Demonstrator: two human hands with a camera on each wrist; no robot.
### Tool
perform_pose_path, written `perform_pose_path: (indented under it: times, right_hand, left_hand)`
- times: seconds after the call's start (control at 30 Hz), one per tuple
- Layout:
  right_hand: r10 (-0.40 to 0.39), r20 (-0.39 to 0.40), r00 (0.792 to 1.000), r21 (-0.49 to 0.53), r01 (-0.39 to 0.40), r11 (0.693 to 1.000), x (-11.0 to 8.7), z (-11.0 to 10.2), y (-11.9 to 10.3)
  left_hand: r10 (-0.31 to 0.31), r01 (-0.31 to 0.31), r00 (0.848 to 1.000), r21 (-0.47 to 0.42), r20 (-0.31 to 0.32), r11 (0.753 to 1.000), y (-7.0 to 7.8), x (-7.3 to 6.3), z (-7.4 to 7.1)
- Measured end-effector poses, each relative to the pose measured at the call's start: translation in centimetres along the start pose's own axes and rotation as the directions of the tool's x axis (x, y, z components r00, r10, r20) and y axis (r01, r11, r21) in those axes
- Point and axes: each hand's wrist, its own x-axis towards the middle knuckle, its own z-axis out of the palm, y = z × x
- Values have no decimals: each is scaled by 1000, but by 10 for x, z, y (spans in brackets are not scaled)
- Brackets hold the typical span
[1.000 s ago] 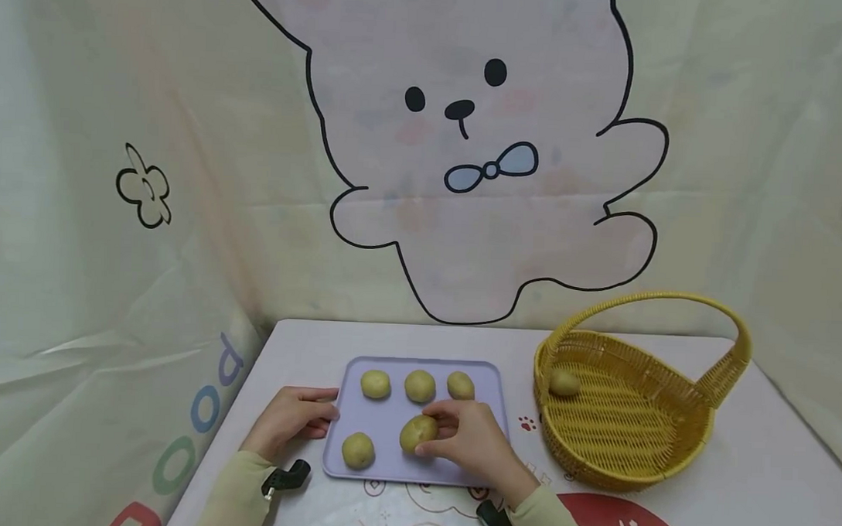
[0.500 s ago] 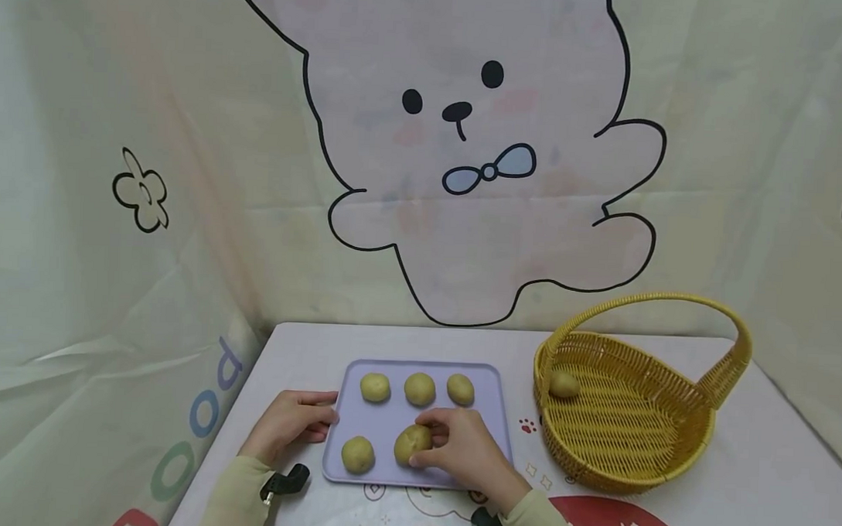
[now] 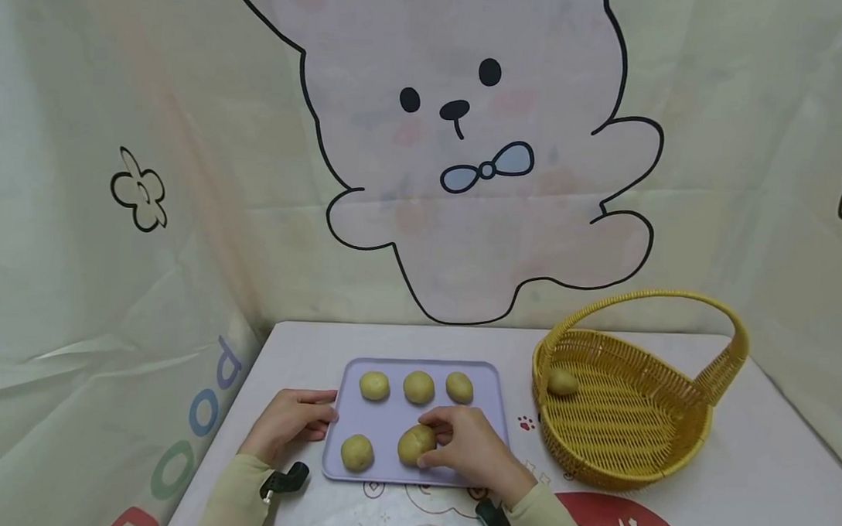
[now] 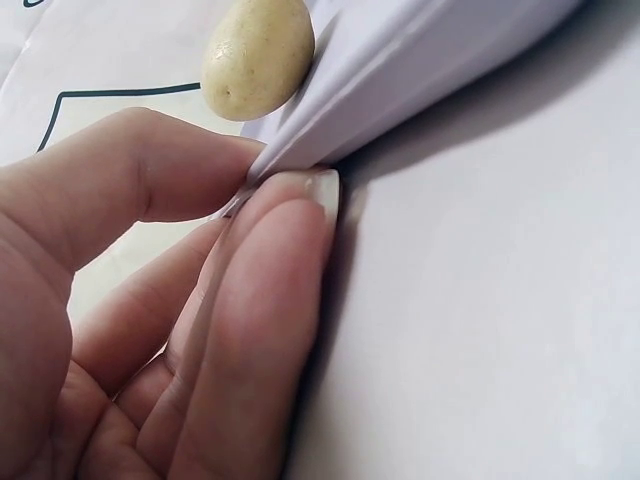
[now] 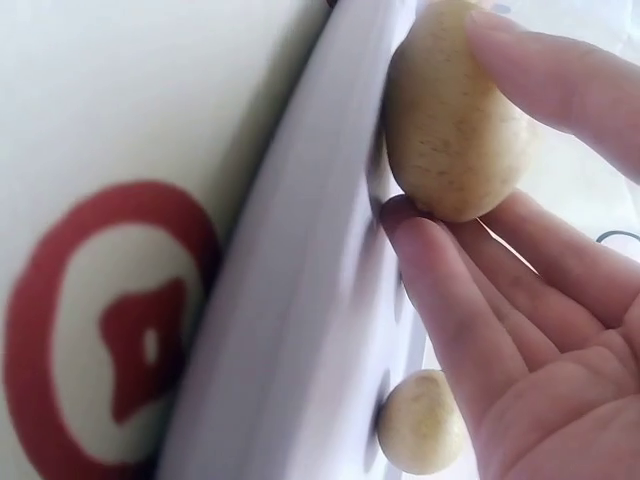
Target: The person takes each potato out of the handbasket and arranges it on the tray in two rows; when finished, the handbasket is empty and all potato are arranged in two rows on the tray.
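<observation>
My right hand (image 3: 472, 449) pinches a potato (image 3: 416, 445) between thumb and fingertips at the front middle of the lilac tray (image 3: 379, 474). In the right wrist view, this potato (image 5: 450, 115) sits against or just over the tray surface; contact is hard to tell. At the tray's left side, my left hand (image 3: 292, 422) grips the rim (image 4: 380, 95), thumb and fingers meeting at it. A back row holds a left potato (image 3: 374, 385), a middle potato (image 3: 419, 387) and a right potato (image 3: 460, 387). Another potato (image 3: 356, 453) lies front left.
Right of the tray stands a yellow wicker basket (image 3: 630, 448) with a tall arched handle, one potato (image 3: 562, 381) inside against its left wall. A white printed cloth (image 3: 299, 352) covers the table. Behind it hangs a backdrop (image 3: 289, 251) with a cartoon bear.
The potato in my right hand has come slightly closer to the tray's front edge, first shifting left, then a touch back right. My left hand stays at the rim.
</observation>
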Motion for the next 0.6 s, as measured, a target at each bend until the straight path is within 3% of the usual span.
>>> perform_pose_path:
  times: [0.33, 0.6]
  right_hand:
    - [-1, 15, 1000, -78, 2, 997, 0, -6, 0]
    - [-6, 5, 1000, -56, 6, 998, 0, 2, -6]
  left_hand:
    - [-16, 16, 1000, 2, -12, 1000, 3, 1, 3]
    - [-13, 13, 1000, -6, -1, 1000, 1, 1, 0]
